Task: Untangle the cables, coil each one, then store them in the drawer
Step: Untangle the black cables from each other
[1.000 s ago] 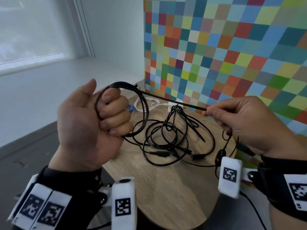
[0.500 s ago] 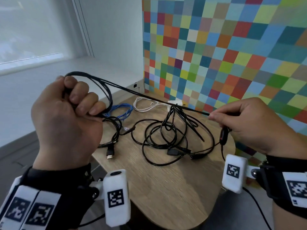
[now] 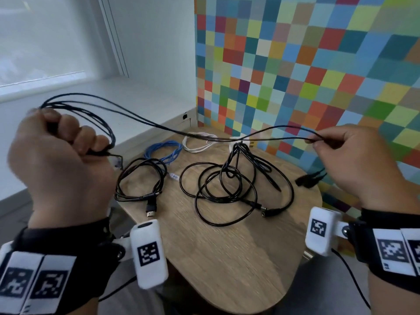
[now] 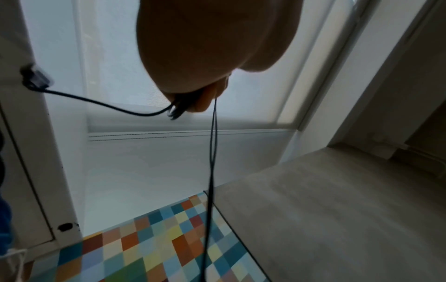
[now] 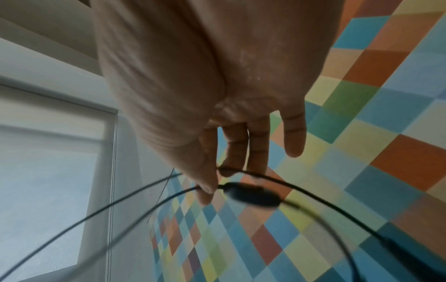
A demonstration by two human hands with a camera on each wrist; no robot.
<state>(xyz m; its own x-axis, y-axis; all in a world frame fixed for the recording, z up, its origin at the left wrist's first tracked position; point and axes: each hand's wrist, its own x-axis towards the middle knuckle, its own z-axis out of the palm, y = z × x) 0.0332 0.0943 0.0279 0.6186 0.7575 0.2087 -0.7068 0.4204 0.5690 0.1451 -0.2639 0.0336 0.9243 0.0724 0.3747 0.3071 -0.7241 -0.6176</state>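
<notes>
head view: both hands (image 3: 61, 160) (image 3: 363, 164) grip thin black cable (image 3: 172, 129), probably doubled.

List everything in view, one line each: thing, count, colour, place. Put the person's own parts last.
thin black cable: 1, black, in the air, strung between both hands
tangled black cables: a heap, count unclear, black, middle of the table
HDMI cable: 1, black, loosely coiled, left part of the table
blue cable: 1, blue, coiled, far left of the table
white cable: 1, white, coiled, far edge of the table
table: 1, light wood, rounded, against the wall
checkered wall: 1, many colours, behind the table
left hand: grips loops of the thin black cable
right hand: pinches the thin black cable
</notes>
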